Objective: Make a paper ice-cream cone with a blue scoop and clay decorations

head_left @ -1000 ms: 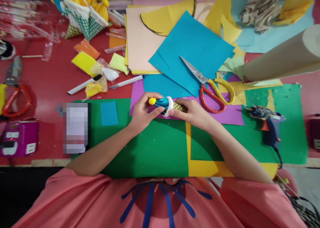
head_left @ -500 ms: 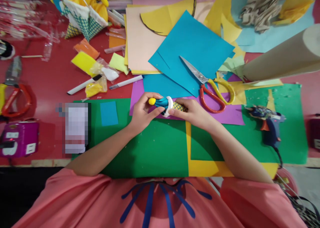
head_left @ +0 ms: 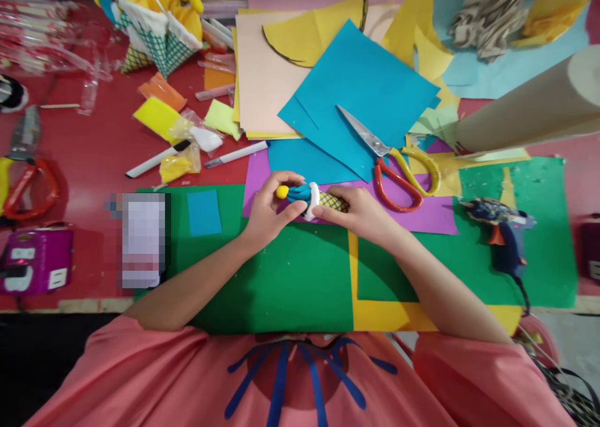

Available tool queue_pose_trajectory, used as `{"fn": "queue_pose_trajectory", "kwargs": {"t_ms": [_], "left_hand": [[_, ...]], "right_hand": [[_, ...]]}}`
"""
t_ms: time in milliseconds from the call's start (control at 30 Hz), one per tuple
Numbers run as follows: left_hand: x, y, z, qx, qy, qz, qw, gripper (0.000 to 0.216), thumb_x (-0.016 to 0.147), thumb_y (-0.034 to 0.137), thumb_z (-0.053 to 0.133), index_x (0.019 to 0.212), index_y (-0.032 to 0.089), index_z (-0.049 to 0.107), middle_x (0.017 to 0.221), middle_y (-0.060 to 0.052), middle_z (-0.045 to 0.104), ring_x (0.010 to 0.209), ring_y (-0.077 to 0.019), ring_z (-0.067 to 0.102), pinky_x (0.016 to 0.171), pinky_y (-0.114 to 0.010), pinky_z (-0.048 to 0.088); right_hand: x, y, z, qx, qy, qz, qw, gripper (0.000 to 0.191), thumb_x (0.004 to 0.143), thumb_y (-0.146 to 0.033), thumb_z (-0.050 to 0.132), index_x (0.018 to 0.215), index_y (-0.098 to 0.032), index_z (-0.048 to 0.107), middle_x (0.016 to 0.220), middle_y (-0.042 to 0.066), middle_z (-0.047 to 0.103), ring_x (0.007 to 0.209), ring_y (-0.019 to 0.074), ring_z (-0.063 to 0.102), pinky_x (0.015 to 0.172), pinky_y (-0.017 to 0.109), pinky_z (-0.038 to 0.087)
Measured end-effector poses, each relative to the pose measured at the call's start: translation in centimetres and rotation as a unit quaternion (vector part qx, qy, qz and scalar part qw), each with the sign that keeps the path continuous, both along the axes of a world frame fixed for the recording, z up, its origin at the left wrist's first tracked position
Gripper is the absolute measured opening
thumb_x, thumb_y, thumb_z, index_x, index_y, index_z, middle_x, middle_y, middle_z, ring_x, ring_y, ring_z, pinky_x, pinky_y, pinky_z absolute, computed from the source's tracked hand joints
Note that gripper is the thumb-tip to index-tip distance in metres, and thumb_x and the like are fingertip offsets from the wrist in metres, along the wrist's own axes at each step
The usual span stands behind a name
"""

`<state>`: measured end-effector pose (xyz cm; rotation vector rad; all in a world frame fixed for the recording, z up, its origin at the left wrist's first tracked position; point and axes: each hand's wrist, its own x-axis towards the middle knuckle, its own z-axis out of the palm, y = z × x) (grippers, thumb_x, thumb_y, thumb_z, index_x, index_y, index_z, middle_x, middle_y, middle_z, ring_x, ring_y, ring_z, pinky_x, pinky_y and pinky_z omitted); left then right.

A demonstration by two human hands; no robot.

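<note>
Both hands hold a small craft ice-cream cone [head_left: 310,197] lying on its side over the purple paper [head_left: 435,217]. It has a yellow ball tip, a blue swirl, a white rim and a yellow checked cone. My left hand [head_left: 267,211] pinches the blue swirl end with thumb and fingers. My right hand [head_left: 363,211] grips the checked cone end. Below them lies the green sheet [head_left: 290,277].
Scissors [head_left: 398,161] with yellow and red handles lie on blue paper [head_left: 365,89] to the right. A blue glue gun [head_left: 501,233] rests far right. A small blue card [head_left: 204,212], white markers [head_left: 154,159], a cardboard roll [head_left: 529,111] and finished cones [head_left: 157,27] surround the work.
The cone has been turned slightly in my fingers and its yellow tip has shifted a little left. My arms stay where they were.
</note>
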<state>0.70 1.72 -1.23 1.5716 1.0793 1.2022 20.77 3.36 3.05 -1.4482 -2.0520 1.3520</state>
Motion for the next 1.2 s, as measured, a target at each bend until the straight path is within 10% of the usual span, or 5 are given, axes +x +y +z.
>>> {"fn": "queue_pose_trajectory", "kwargs": {"t_ms": [1200], "left_hand": [[0.20, 0.19, 0.44, -0.021, 0.039, 0.038, 0.998, 0.030, 0.081, 0.046, 0.069, 0.100, 0.023, 0.065, 0.095, -0.001, 0.069, 0.087, -0.0143, 0.065, 0.077, -0.026, 0.054]], "right_hand": [[0.28, -0.01, 0.05, -0.004, 0.022, 0.082, 0.996, 0.032, 0.091, -0.042, 0.051, 0.097, -0.012, 0.059, 0.073, 0.001, 0.055, 0.061, 0.0110, 0.044, 0.057, 0.025, 0.026]]}}
